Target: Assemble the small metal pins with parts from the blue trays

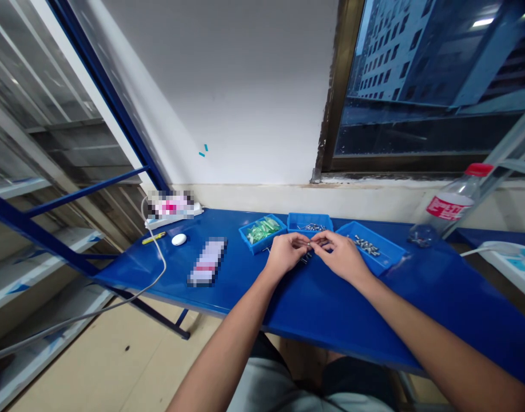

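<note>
My left hand (287, 253) and my right hand (337, 254) meet over the blue table, fingertips pinched together on a small shiny metal piece (308, 244) whose kind I cannot make out. Below the fingers lie some small dark metal parts (306, 258), partly hidden by my hands. Just behind them stands a blue bin (309, 218) holding thin metal pieces like screws or pins. To the right, another blue bin (385, 252) contains short metal parts. A third blue bin (254, 247), on the left, is filled with small green packets (262, 230).
On the table's (245, 286) left lie a blurred-out flat object (207, 262), a white oval object (179, 239) and a yellow-handled tool (154, 238). A white cable (162, 274) crosses the left edge from a power strip (174, 216). A red-capped bottle (446, 206) stands back right.
</note>
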Action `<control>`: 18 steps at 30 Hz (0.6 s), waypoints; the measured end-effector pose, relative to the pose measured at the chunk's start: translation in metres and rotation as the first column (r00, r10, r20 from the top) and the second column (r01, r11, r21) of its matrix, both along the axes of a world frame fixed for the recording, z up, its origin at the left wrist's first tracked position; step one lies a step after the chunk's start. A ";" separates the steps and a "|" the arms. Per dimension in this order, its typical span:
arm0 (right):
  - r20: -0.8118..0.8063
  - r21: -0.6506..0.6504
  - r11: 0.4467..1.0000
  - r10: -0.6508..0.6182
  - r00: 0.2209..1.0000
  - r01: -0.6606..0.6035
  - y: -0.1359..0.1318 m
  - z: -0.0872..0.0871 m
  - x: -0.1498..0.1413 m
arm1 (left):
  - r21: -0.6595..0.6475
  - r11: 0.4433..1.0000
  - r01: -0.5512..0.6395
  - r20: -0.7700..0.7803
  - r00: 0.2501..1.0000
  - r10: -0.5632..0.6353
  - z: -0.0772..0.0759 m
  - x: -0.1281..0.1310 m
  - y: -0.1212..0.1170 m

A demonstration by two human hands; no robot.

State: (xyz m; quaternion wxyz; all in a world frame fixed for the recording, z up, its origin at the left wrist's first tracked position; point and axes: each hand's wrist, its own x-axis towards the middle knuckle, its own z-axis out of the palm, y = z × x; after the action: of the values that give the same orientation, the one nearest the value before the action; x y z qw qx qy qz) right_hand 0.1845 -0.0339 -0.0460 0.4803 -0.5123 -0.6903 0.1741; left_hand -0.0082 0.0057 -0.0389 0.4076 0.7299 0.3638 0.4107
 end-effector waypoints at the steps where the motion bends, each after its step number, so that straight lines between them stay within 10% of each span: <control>1: -0.007 -0.010 1.000 0.011 1.000 -0.012 0.000 -0.001 0.000 | 0.001 1.000 0.004 0.025 1.000 -0.004 -0.002 0.000 0.001; 18: 0.044 0.048 0.996 0.067 0.997 -0.069 -0.003 0.007 0.000 | 0.023 0.999 0.033 -0.120 0.992 -0.030 0.017 -0.006 -0.009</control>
State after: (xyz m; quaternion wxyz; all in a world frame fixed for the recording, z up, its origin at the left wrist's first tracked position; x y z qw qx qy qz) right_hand 0.1848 -0.0371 -0.0385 0.4721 -0.4800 -0.7213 0.1623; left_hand -0.0140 -0.0028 -0.0217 0.3824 0.7639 0.3708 0.3644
